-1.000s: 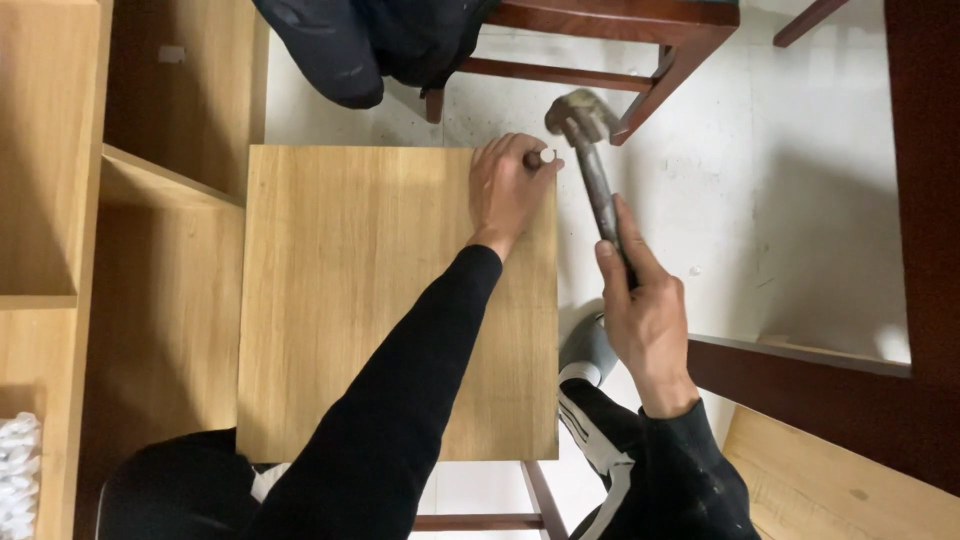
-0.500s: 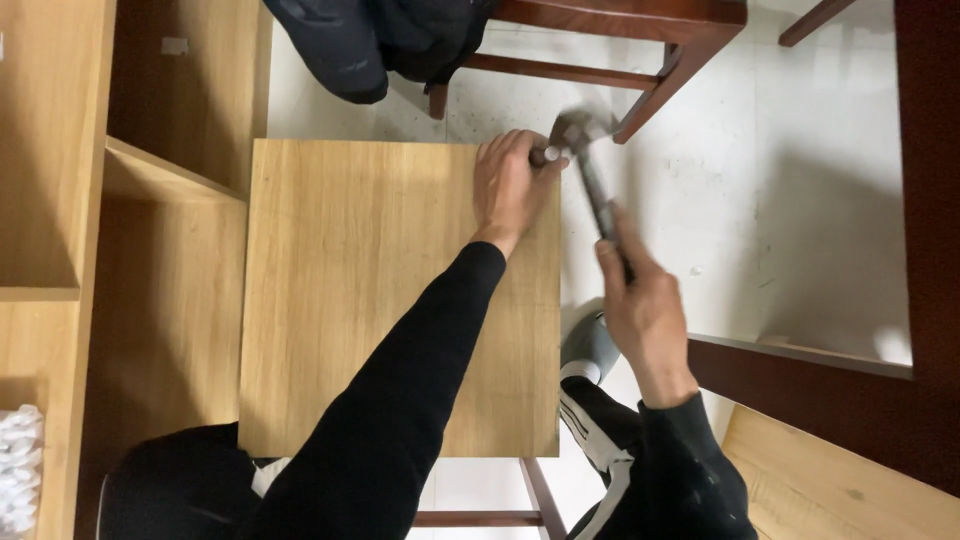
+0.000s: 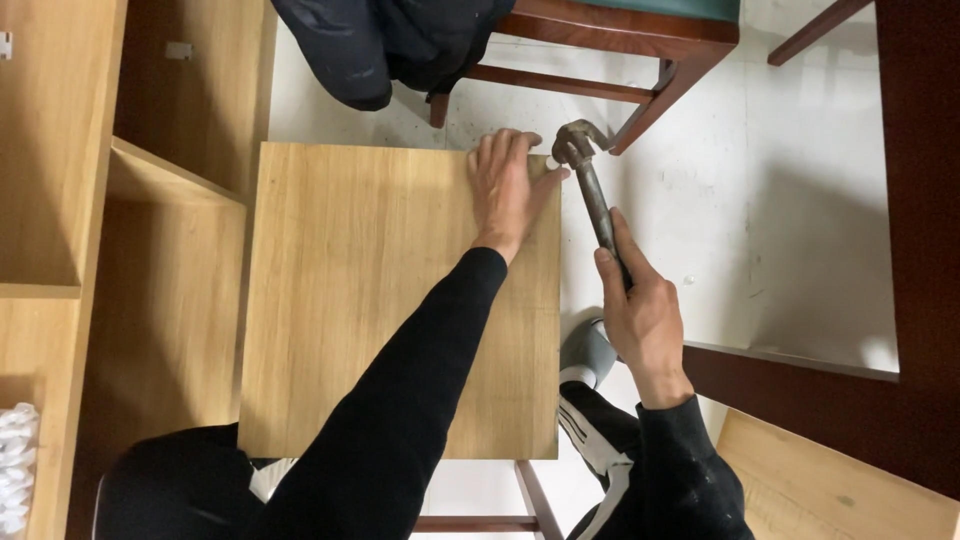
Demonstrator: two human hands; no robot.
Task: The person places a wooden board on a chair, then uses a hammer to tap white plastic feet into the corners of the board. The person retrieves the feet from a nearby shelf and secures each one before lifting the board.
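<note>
Scuffed white floor (image 3: 790, 190); red-brown wooden chair (image 3: 620, 40) draped with dark jacket (image 3: 380, 45); light wooden shelving (image 3: 60, 200) at left.
</note>
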